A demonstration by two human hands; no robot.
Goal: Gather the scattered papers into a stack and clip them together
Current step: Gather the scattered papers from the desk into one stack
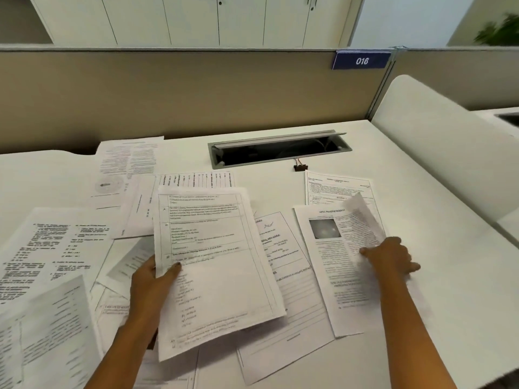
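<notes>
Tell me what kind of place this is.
Most likely an open-plan office cubicle: a beige fabric partition with a blue plate numbered 016, a white desk with a grey cable hatch, white cabinets behind.

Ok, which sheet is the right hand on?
The sheet with the grey photo, at the right of the spread: the right hand grips its curled-up right edge. The rest lie flat, save the ruled sheet in the left hand.

Print on every sheet is too blurred to read. The left hand's fingers hide behind the held sheaf; only its thumb shows. The curled sheet at the right hand is smeared. Lower-left papers run off the frame.
</notes>
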